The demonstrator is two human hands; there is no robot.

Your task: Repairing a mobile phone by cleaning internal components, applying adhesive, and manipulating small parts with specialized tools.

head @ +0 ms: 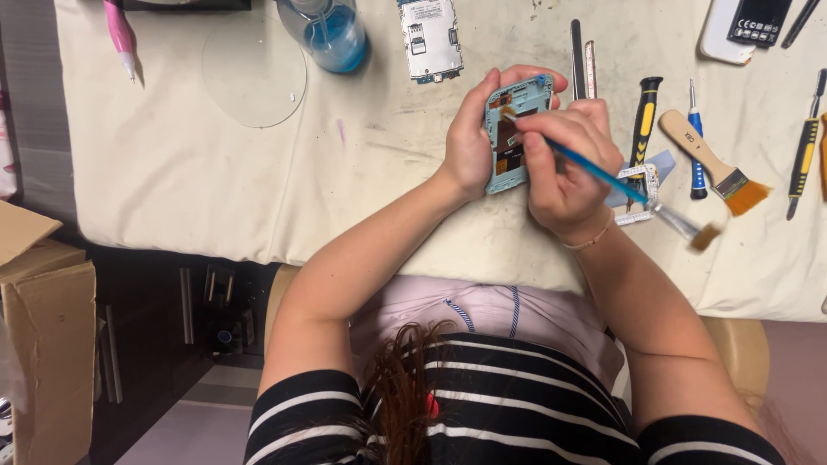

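Observation:
My left hand (468, 142) holds a small light-blue phone frame (510, 129) upright over the cream cloth-covered table (172, 164), its open inside with orange and dark parts facing me. My right hand (568, 164) grips a thin blue-handled paintbrush (603, 175) like a pen. The handle's tip rests on the upper inside of the frame. The brush's metal ferrule and tan bristles (705, 236) stick out to the lower right, away from the phone.
A phone circuit board (431, 39), a bottle of blue liquid (334, 36) and a round glass disc (254, 69) lie at the back. Screwdrivers (644, 112), a wooden flat brush (715, 164) and a white part (642, 194) sit to the right. A cardboard box (43, 319) stands on the left.

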